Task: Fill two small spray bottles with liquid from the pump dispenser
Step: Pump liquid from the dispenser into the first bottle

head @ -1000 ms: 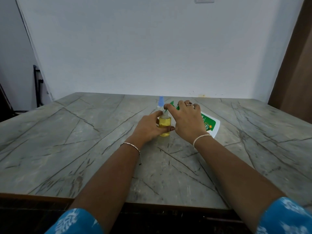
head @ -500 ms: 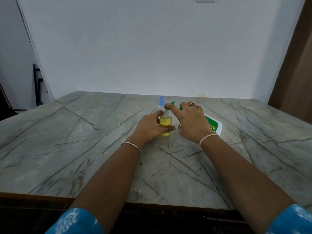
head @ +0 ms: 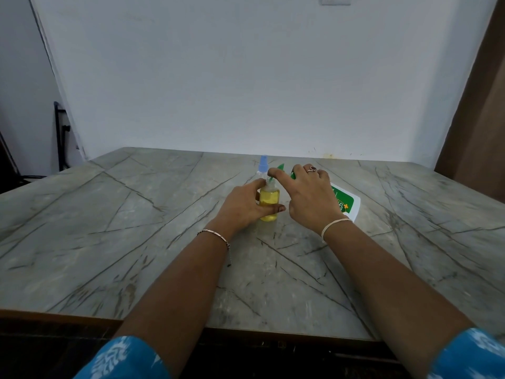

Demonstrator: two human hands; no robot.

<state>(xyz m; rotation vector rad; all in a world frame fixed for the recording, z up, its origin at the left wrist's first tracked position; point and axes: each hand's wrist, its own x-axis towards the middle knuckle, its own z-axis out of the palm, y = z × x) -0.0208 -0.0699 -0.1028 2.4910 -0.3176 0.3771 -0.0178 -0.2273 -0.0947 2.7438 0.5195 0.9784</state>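
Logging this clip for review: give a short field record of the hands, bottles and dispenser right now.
Left hand: grips small bottle of yellow liquid, upright on table
Right hand: holds tilted pump dispenser, white with green label
Green spout: at the small bottle's mouth
Second spray bottle: blue cap, standing just behind
Fill level: yellow liquid reaches about the shoulder
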